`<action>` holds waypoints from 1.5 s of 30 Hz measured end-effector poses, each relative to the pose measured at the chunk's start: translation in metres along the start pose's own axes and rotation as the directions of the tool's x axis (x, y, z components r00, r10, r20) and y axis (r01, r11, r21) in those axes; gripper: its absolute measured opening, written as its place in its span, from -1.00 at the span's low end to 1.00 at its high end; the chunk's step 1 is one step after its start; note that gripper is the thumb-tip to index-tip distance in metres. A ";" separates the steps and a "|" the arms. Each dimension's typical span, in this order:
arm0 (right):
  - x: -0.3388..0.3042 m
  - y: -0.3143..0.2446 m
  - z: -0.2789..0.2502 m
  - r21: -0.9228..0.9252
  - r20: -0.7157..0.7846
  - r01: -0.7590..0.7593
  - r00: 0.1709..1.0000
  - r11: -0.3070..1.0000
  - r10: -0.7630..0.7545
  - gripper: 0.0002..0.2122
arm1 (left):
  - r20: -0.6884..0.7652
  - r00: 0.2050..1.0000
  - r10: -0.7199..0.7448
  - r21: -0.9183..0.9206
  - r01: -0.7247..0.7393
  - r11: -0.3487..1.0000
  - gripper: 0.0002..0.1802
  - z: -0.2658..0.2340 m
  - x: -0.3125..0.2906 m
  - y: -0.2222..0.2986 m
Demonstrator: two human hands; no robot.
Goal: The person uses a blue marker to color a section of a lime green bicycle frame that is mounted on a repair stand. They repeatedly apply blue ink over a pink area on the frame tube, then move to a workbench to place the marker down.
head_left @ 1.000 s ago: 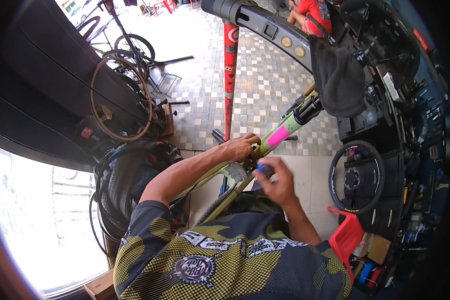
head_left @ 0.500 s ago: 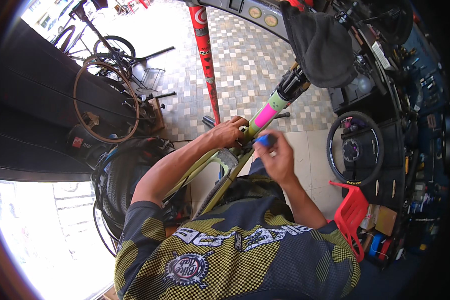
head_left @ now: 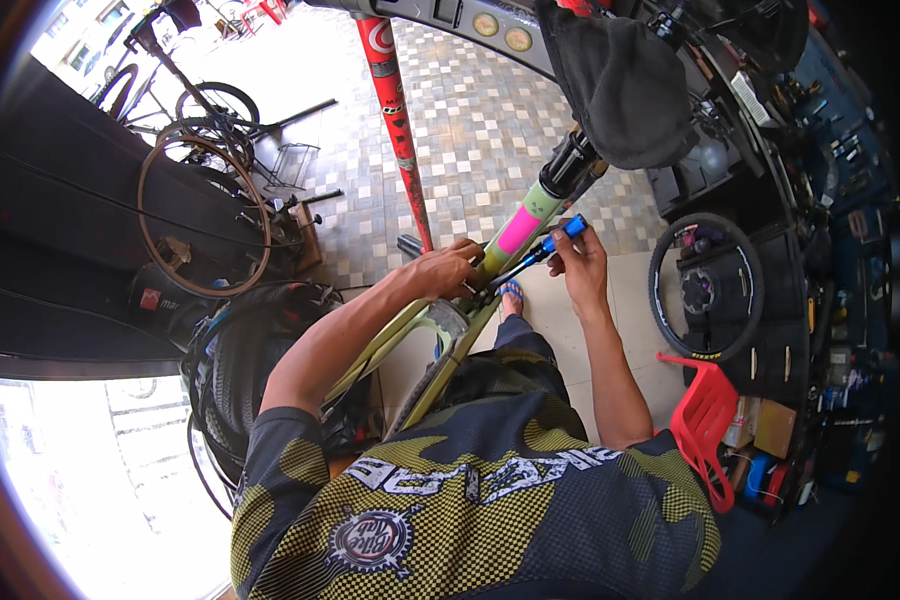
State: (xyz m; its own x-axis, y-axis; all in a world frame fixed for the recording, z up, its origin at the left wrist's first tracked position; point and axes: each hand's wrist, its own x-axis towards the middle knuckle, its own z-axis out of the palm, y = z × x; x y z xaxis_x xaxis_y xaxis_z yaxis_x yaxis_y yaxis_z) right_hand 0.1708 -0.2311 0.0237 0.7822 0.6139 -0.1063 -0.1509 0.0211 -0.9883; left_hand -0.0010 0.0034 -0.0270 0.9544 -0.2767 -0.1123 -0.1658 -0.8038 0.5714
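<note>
A light-green bicycle frame (head_left: 498, 258) with a pink band on its tube slants through the middle, partly hidden by my arms. My left hand (head_left: 448, 270) rests at its lower joint, fingers curled against the tube; the fingertips are partly hidden. A screwdriver (head_left: 568, 229) with a blue handle is in my right hand (head_left: 581, 262), pinched between thumb and fingers. Its dark shaft runs down-left to the frame joint beside my left fingers. Whether the tip sits on a screw is too small to tell. Part of a wheel (head_left: 422, 393) shows below the joint.
A red post (head_left: 395, 120) stands ahead, under a grey arm with a black cloth cover (head_left: 625, 95). On the right are a tyre (head_left: 660, 290), a red plastic chair (head_left: 703, 415) and a tool wall. To the left are a bare rim (head_left: 145, 215), bicycles and piled tyres.
My right hand has moved up and to the right and now shows the screwdriver's handle and shaft clearly. My left hand stays at the frame joint. The whole view has shifted slightly.
</note>
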 end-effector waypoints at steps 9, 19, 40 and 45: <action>-0.102 -0.030 0.078 -0.202 0.513 0.672 0.692 0.712 -0.508 -0.72 | -0.102 0.994 -0.025 0.010 0.026 1.000 -0.65 0.008 -0.001 -0.003; -0.010 0.003 0.013 0.051 -0.049 0.033 0.998 0.998 -0.030 -0.72 | -0.096 0.994 -0.043 -0.016 0.042 0.999 -0.69 -0.001 -0.002 0.008; -0.015 0.006 0.011 -0.013 0.054 0.125 0.991 0.992 -0.125 -0.72 | 0.052 0.998 -0.033 0.059 0.030 0.998 -0.62 0.005 0.007 -0.003; -0.021 -0.002 0.008 -0.151 0.073 0.149 0.988 0.977 -0.139 -0.75 | -0.004 0.999 -0.035 0.146 0.035 0.989 -0.65 0.036 0.027 -0.023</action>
State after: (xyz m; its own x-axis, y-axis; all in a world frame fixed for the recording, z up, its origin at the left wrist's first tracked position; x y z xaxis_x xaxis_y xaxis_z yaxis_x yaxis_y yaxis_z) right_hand 0.1503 -0.2377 0.0287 0.7495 0.6608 0.0403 0.0598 -0.0070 -0.9982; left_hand 0.0194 -0.0045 -0.0724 0.9606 -0.2462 -0.1289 -0.1664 -0.8811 0.4427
